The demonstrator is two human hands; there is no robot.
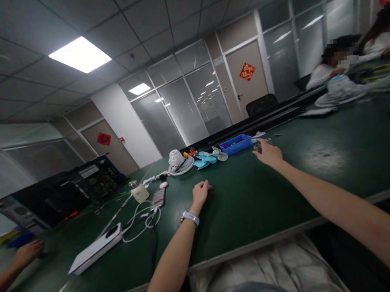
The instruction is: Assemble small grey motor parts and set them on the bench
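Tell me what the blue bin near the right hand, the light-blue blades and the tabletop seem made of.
Blue bin: probably moulded plastic, from its even colour and thin walls; finish too blurred to judge.
Light-blue blades: likely smooth plastic, going by their uniform colour and rounded shapes.
Green tabletop: semi-gloss, showing a pale reflection; rubber or laminate, can't tell.

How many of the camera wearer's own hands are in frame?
2. The left hand is over the green table, mid-picture; the right hand is at a small metal part beside the blue tray. Both show plainly.
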